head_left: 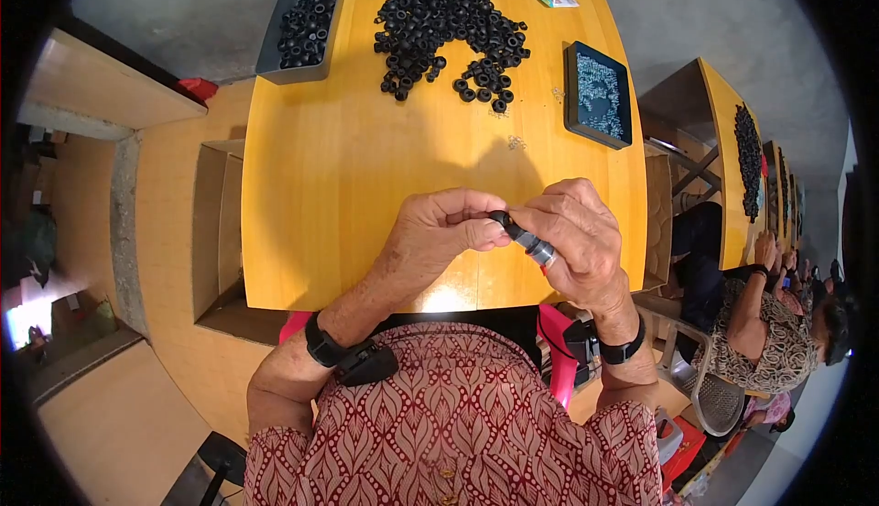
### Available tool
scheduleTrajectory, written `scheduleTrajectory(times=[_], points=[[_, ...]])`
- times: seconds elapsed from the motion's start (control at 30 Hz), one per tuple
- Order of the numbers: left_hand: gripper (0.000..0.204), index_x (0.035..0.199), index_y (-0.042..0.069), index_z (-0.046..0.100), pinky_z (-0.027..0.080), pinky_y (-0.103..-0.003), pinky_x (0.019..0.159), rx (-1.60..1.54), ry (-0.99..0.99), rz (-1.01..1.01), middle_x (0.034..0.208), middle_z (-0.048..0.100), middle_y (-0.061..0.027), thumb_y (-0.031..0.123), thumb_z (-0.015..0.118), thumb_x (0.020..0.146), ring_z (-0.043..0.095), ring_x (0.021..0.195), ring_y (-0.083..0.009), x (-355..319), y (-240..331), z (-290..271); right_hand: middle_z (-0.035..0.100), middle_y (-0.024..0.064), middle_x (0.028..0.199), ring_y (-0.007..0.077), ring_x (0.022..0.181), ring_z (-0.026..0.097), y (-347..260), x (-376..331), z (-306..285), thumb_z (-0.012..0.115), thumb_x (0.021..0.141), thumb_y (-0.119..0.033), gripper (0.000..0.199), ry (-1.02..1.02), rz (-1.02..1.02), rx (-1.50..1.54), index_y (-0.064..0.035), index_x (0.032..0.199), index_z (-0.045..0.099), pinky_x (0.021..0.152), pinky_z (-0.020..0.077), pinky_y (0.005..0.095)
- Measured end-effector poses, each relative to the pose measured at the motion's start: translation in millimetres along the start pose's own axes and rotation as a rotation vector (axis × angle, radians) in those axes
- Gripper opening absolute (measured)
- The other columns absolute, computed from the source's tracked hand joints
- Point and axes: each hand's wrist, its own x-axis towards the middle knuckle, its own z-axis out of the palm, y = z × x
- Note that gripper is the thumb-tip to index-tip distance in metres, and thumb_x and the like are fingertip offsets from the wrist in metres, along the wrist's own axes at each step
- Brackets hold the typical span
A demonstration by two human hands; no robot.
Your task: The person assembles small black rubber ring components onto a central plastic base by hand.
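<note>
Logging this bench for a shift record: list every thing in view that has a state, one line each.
left hand: closed, pinching a black ring.
right hand: closed around a small black-and-silver cylinder.
black ring: at the cylinder's end, held between both hands.
pile of black rings: loose, spread on the yellow table.
grey tray: partly filled with black rings.
dark tray: holds small silvery parts.

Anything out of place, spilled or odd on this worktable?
Mostly orderly. The black rings lie in a loose heap spreading across the yellow table, and a few tiny silvery bits lie scattered outside the dark tray. Both hands hold a small part.
</note>
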Motion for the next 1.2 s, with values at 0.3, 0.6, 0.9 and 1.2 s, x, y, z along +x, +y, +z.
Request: scheduleTrajectory(times=[0.3,0.6,0.9,1.2], points=[[0.027,0.115,-0.003,0.065,0.056,-0.028,0.084,-0.117,0.030,-0.035,0.104,0.070,-0.0105,0.008,0.069,0.091,0.070,0.094,-0.0179,-2.4,-6.7,-1.4,0.069,0.0090,0.085,0.0269,0.078,0.062,4.5,-10.0,14.9,0.075,0.064,-0.002,0.037,0.052,-0.014,0.027,-0.0010,0.100,0.072,0.072,0.0511,0.0362],[0.028,0.116,-0.006,0.064,0.058,-0.028,0.087,-0.128,0.020,-0.154,0.107,0.069,-0.0156,0.011,0.066,0.093,0.070,0.097,-0.0212,-1.2,1.7,-3.7,0.070,0.0089,0.087,0.0270,0.079,0.062,9.5,-19.3,21.7,0.076,0.068,-0.001,0.034,0.077,0.042,0.094,-0.0034,0.101,0.073,0.074,0.0517,0.0362],[0.030,0.118,-0.007,0.062,0.059,-0.025,0.083,-0.051,0.003,-0.208,0.106,0.070,-0.0163,0.013,0.064,0.096,0.072,0.092,-0.0214,-3.4,9.9,-2.1,0.068,0.0098,0.084,0.0282,0.078,0.061,6.0,-19.5,19.0,0.074,0.065,-0.002,0.035,0.074,-0.003,0.046,-0.0003,0.100,0.072,0.074,0.0506,0.0373],[0.025,0.116,-0.003,0.064,0.059,-0.026,0.084,-0.096,0.117,-0.074,0.107,0.069,-0.0109,0.010,0.064,0.095,0.069,0.096,-0.0169,-4.1,-3.5,7.1,0.066,0.0115,0.093,0.0292,0.081,0.061,-4.2,-21.0,25.6,0.078,0.068,-0.003,0.044,0.131,0.056,0.039,0.0023,0.111,0.068,0.075,0.0504,0.0388]])
